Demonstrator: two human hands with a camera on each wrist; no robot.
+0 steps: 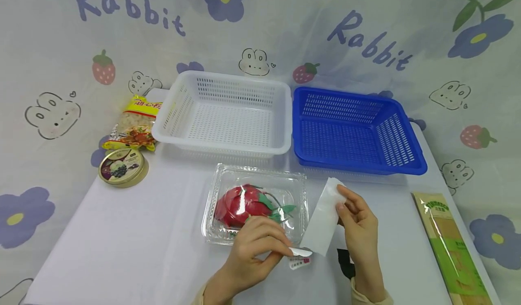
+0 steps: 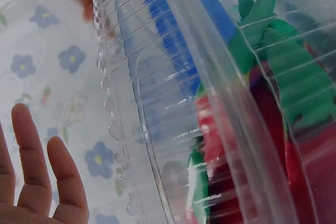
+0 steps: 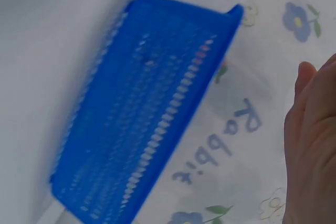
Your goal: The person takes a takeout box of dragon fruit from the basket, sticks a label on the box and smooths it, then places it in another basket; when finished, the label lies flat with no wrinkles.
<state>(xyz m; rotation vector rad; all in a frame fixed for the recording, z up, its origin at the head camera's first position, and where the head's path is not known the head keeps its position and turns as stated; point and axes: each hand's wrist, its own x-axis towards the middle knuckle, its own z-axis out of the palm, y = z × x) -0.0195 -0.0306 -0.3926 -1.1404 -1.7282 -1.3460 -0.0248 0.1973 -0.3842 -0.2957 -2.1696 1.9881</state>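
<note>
A white table (image 1: 134, 232) stands against a cloth backdrop printed with rabbits, strawberries, blue flowers and the word "Rabbit". At its middle lies a clear plastic box (image 1: 256, 203) with a red, green-leaved fruit (image 1: 244, 201) inside. At five o'clock of the box, the left hand (image 1: 254, 246) pinches a small printed label (image 1: 300, 257) between thumb and fingertips at the lower end of a white paper strip (image 1: 323, 219). The right hand (image 1: 358, 221), at four o'clock of the box, pinches the strip's upper end. At twelve o'clock of the box sits a white basket (image 1: 228, 113), with a blue basket (image 1: 354, 131) touching it at one o'clock. A snack packet (image 1: 136, 124) and a round tin (image 1: 122, 166) lie at ten o'clock, and a long green-labelled packet (image 1: 452, 246) lies at the right edge, at four o'clock.
</note>
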